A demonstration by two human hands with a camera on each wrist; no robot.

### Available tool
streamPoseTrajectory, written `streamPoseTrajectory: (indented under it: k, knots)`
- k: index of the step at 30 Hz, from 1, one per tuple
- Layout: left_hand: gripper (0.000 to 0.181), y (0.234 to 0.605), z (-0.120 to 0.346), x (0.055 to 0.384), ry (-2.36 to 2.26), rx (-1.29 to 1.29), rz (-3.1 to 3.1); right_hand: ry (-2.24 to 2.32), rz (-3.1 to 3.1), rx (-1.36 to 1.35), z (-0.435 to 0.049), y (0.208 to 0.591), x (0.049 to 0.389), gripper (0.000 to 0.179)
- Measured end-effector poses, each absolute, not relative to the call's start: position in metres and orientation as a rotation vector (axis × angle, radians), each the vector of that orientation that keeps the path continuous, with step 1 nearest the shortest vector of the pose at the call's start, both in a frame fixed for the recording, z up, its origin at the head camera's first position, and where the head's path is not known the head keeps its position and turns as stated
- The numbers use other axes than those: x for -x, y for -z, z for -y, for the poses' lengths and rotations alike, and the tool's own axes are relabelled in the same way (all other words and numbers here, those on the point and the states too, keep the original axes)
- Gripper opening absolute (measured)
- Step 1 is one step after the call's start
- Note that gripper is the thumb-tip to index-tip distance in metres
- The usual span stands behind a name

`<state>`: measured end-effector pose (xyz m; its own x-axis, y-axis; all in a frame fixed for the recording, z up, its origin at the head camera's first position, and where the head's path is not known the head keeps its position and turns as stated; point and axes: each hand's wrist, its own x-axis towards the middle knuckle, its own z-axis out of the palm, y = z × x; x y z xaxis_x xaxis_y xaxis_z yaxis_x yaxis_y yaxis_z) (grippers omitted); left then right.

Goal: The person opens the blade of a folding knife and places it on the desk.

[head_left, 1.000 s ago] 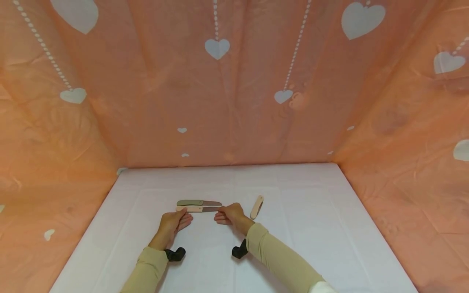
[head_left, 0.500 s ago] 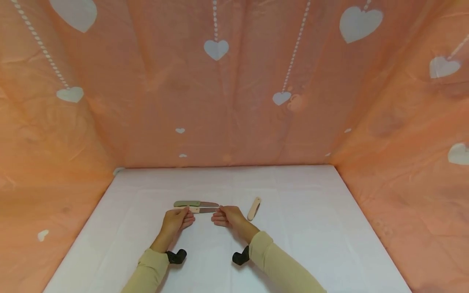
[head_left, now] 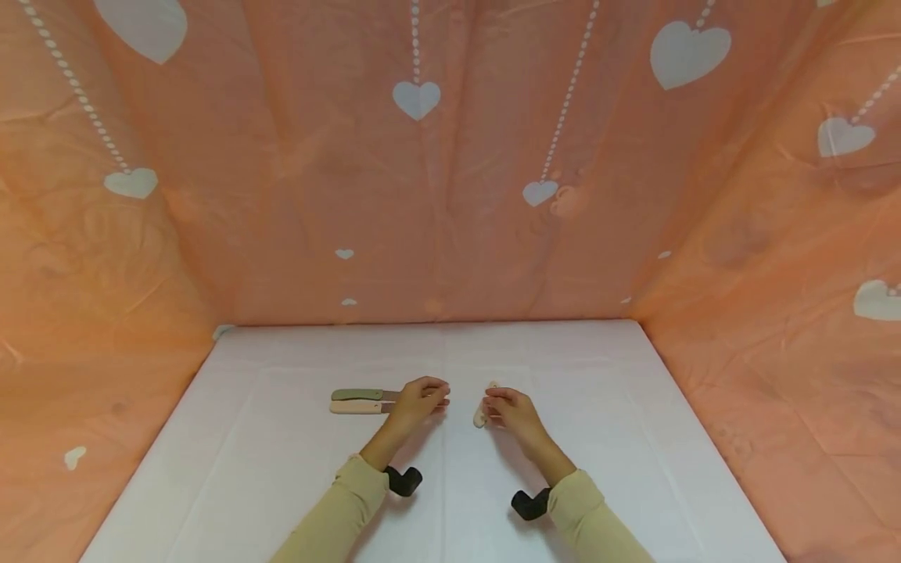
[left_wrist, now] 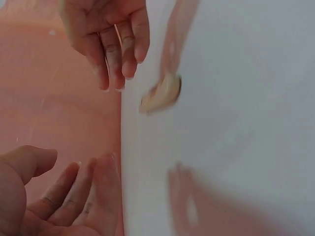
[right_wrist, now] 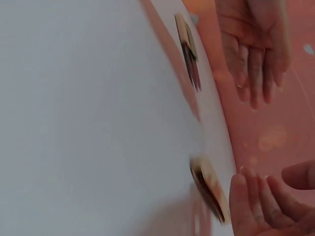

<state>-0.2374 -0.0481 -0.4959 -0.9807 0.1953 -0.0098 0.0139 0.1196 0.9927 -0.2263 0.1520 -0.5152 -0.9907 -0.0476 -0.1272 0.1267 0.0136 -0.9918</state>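
Two unfolded folding knives lie side by side on the white table, blades pointing right. One has a green handle [head_left: 356, 394], the other a cream handle [head_left: 355, 407]. My left hand [head_left: 421, 400] hovers over their blade ends, holding nothing, and hides part of the blades in the head view. A folded cream knife [head_left: 481, 416] lies slanted to the right of them. Over it is my right hand [head_left: 515, 413], which covers much of it in the head view. In the right wrist view, fingers [right_wrist: 253, 201] of that hand are loosely extended beside the folded knife [right_wrist: 211, 191].
The white tabletop [head_left: 296, 485] is bounded at the back and sides by an orange curtain [head_left: 450, 258] printed with white hearts. A black wrist camera [head_left: 404, 481] sits on the left wrist, another black camera [head_left: 530, 505] on the right.
Both hands have let go of the cream-handled unfolded knife, which now lies beside the green one. The left hand moved right over the blades; the right hand moved right to the folded knife.
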Motion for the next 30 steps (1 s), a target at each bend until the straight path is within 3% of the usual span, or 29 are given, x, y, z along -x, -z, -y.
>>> streamPoseTrajectory:
  k: [7,15,30]
  knots:
    - [0.025,0.495,0.007,0.244,-1.86,-0.269,-2.307,2.017,-2.286,-0.21,-0.19,0.515,0.225,0.032]
    - [0.022,0.516,-0.02,0.253,-1.646,-0.277,-2.517,1.965,-2.232,-0.233,-0.195,0.524,0.224,0.035]
    - [0.014,0.529,-0.019,0.243,-1.582,-0.244,-2.674,2.053,-2.025,-0.251,-0.18,0.528,0.225,0.031]
